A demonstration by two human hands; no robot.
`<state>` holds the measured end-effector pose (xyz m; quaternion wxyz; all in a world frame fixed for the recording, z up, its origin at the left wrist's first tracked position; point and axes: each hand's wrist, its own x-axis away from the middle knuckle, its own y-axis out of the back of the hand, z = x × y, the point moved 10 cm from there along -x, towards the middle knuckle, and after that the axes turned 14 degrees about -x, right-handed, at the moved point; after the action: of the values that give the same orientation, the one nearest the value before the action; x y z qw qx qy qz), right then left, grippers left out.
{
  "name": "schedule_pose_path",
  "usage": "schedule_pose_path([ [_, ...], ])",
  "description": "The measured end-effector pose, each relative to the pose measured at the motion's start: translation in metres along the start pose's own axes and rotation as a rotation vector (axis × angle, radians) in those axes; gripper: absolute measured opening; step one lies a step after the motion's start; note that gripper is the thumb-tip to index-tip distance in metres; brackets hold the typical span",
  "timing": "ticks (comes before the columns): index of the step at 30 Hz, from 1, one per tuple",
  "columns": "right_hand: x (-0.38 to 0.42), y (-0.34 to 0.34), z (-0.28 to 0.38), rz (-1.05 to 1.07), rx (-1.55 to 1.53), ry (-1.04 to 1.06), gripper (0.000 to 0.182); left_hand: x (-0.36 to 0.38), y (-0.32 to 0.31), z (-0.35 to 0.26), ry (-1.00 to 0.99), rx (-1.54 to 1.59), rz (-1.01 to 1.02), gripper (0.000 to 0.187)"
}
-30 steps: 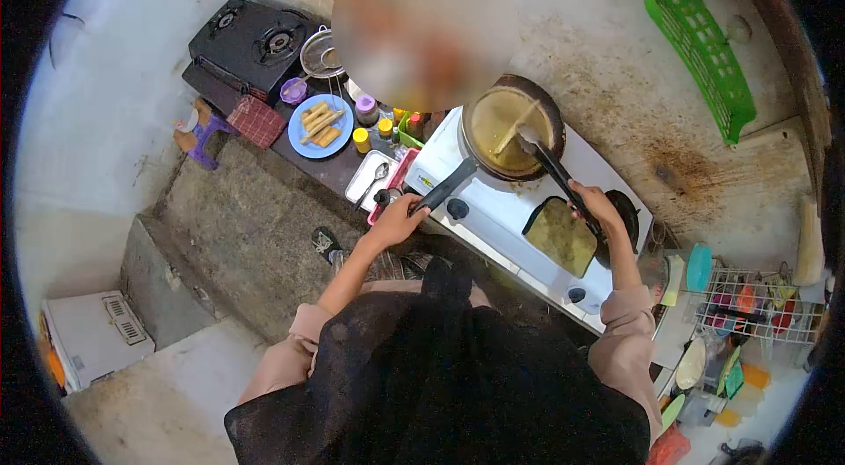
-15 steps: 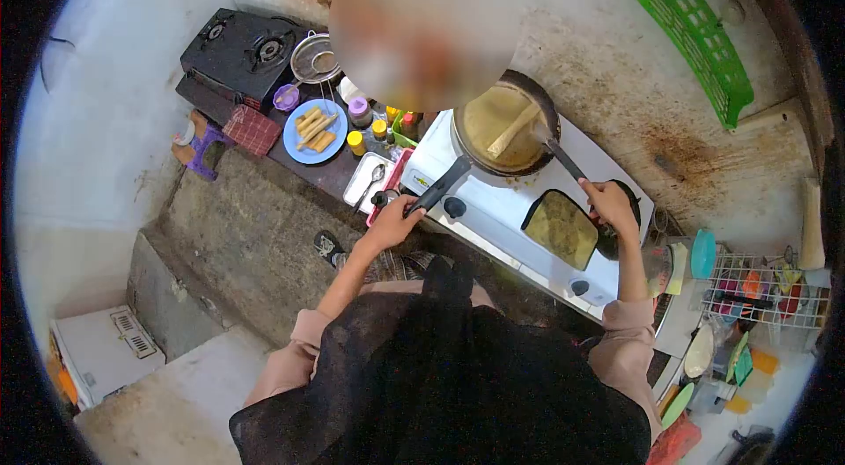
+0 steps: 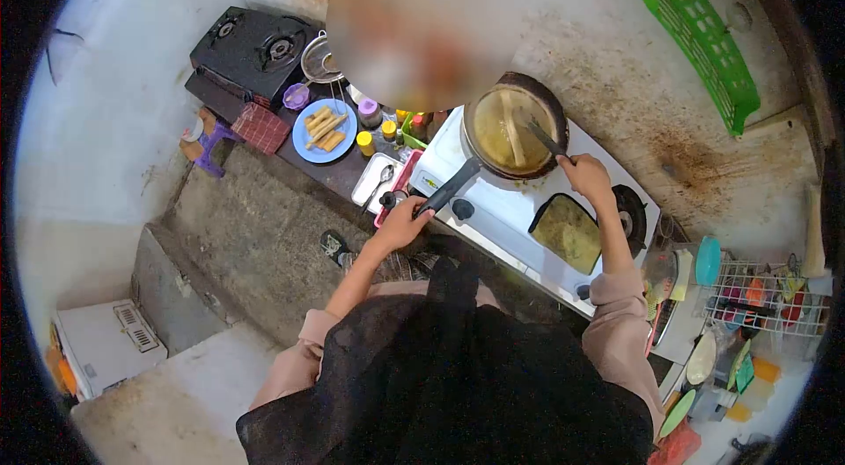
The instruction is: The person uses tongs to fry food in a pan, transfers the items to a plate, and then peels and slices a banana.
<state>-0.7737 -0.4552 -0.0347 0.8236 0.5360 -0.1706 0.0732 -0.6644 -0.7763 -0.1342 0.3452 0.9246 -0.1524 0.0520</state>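
A round frying pan sits on the white stove, tilted slightly in view. My left hand is closed around its black handle. Across the pan's yellowish contents lies a pale folded strip, crepe-like. My right hand grips a spatula by its dark handle, with the far end over the pan, right of the strip. Nearer me, below the right forearm, a dark-edged square panel or tray with a yellowish surface rests on the stove.
Left of the stove are a blue plate with several rolls, a white tray with a spoon, and yellow-lidded jars. A black two-burner stove stands farther left. A dish rack is at right.
My right hand has moved up and left toward the pan, bringing the spatula farther over it. The folded strip now lies more nearly upright in view. My left hand keeps the handle.
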Motion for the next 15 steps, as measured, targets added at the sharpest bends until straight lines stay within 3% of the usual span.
schedule_pose_path([
  [3,0.004,0.001,0.020,-0.080,0.066,0.130,0.050,0.002,-0.001,0.002,0.075,0.059,0.050,0.045],
  [6,0.013,0.002,0.036,-0.061,0.106,0.137,0.049,0.002,0.002,0.002,0.012,0.025,-0.058,0.034],
  [12,0.027,0.004,0.039,-0.067,0.078,0.120,0.047,0.002,0.003,0.001,0.022,0.009,-0.031,0.036],
  [15,0.036,0.016,0.042,-0.089,0.073,0.130,0.047,0.000,-0.005,0.017,0.099,0.223,0.007,0.037],
])
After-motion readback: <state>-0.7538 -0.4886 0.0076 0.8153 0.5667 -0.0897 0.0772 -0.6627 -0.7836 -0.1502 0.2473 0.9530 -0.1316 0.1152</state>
